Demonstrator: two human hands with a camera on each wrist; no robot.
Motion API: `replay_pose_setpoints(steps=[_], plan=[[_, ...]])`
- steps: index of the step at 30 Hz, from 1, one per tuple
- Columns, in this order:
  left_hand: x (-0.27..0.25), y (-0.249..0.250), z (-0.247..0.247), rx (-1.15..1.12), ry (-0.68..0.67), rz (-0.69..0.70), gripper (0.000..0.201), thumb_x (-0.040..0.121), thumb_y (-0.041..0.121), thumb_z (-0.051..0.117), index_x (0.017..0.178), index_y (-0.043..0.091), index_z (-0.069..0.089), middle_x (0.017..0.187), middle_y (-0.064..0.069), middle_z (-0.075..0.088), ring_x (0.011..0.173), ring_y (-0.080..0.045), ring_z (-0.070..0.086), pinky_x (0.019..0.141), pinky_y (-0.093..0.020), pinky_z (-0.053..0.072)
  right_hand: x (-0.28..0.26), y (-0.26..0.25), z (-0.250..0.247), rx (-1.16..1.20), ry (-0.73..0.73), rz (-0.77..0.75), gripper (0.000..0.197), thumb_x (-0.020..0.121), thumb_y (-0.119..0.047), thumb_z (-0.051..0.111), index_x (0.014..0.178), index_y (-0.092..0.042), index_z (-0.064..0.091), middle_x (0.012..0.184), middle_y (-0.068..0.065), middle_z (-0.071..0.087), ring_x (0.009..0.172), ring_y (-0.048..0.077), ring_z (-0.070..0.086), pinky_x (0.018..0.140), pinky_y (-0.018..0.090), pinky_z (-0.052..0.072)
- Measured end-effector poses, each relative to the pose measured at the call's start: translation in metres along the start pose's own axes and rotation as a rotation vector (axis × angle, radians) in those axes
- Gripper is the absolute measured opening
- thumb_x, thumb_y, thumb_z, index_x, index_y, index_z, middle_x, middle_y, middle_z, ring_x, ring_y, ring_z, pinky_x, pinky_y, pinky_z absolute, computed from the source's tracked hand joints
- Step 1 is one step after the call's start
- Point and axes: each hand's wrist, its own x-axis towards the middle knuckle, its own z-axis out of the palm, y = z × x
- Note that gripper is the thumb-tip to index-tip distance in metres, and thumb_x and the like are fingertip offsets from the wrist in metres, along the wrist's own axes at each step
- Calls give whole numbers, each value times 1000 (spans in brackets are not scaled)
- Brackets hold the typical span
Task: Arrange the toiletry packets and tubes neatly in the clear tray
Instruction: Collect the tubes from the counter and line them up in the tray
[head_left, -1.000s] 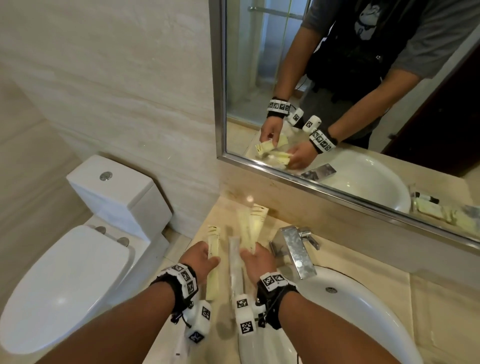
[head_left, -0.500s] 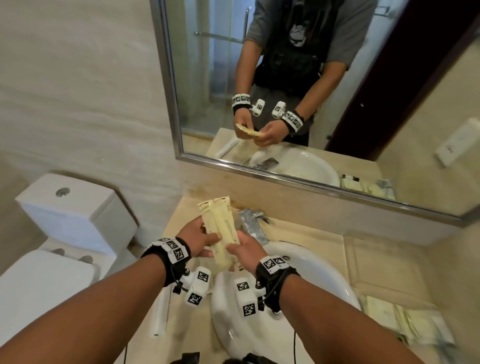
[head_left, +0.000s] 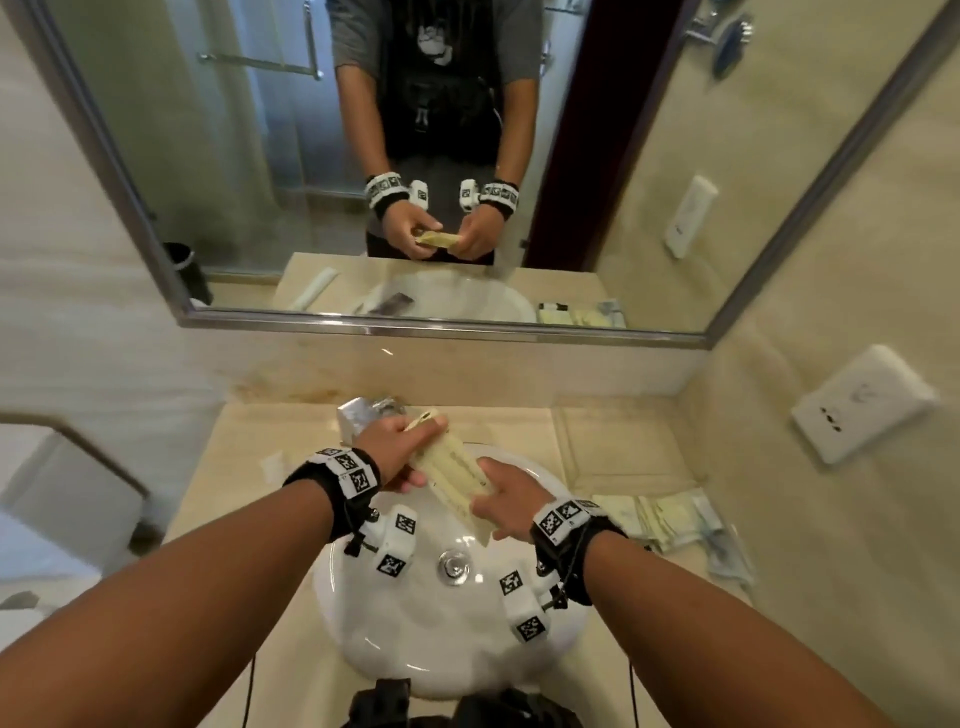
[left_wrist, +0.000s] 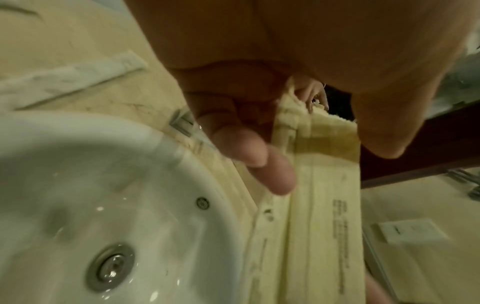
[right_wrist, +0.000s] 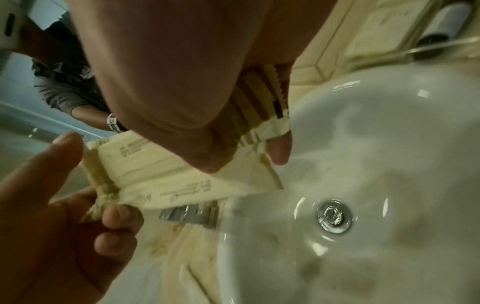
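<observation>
While both hands hold a small stack of pale yellow packets (head_left: 453, 475) over the back of the white sink (head_left: 452, 649), nothing has reached the tray yet. His left hand (head_left: 397, 449) clamps the far end, thumb on top and fingers curled under; the right hand (head_left: 506, 506) pinches the near end the same way, thumb over and fingers beneath. From the right wrist, the packets (right_wrist: 161, 174) fan slightly, edges not square. More packets (head_left: 670, 522) lie in a loose heap on the counter (head_left: 249, 519) to the right of the basin, and a white tube (head_left: 272, 465) rests on the left side; I cannot make out the clear tray's edges from here, though the heap may sit in it.

My worry is the spot he is holding them over: the basin looks wet near the drain (head_left: 453, 566), and a slack pinch while squaring the stack could drop a packet into it. Thin, slippery wrappers slide against each other, so one could shoot out sideways too, near the tap (head_left: 363, 415)
</observation>
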Motion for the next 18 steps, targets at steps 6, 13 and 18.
replay_pose_setpoints(steps=[6,13,18], plan=[[9,18,70,179,-128,-124,71,83,70,56,110,4,57,84,-13,72,53,-21,67,45,-26,51,-25,49,-39,-228,-3,46,39,93,-18,54,132,-25,53,103,-1,63,87,20,63,74,31,53],[19,7,136,246,-139,-142,41,96,46,50,90,6,60,50,-8,62,34,-15,51,35,-17,33,-52,112,-38,-170,47,102,63,84,-45,65,140,-41,39,118,-3,67,101,20,64,88,36,54],[32,-10,180,228,-165,-210,33,98,33,45,98,3,58,53,-13,60,32,-17,50,34,-18,34,-63,162,-37,-170,124,143,62,84,-45,68,139,-44,41,126,-7,63,108,17,63,89,31,50]])
